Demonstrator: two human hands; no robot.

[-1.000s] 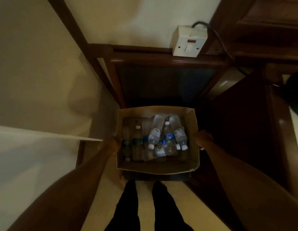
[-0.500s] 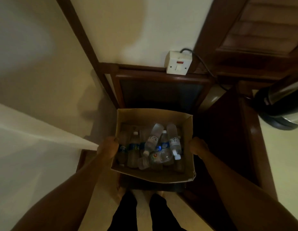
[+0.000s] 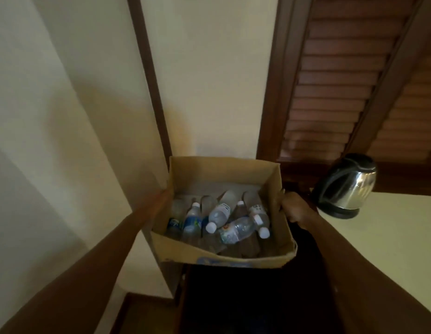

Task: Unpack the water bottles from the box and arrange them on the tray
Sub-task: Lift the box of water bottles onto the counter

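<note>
**A:** What was nearest the camera?

**B:** Two bare forearms reaching forward. The right hand [image 3: 294, 209] was closed on the right wall of the cardboard box [image 3: 224, 257], its fingers [image 3: 285, 208] curled over the rim. The left hand [image 3: 161, 201] was pressed to the left wall, but the cardboard hid its fingers, so I could not tell how they were set.

**A:** And the box itself?

**B:** It was open-topped and hung between the two hands, tilted with its near edge lower, with a dark surface below it.

**A:** Where were the bottles?

**B:** All inside the box, between the hands. The water bottles [image 3: 219, 214] lay in a loose heap on the bottom, some clear with white caps, two with blue labels [image 3: 192, 222] nearer the left hand. One lay crosswise [image 3: 237, 229] on top of the others.

**A:** Anything past the fingers?

**B:** Just beyond the right hand a steel kettle [image 3: 345, 186] stood on a pale worktop [image 3: 390, 227]. Behind it was a dark wooden louvred door [image 3: 334, 80], and behind the box a cream wall [image 3: 209, 68].
</note>
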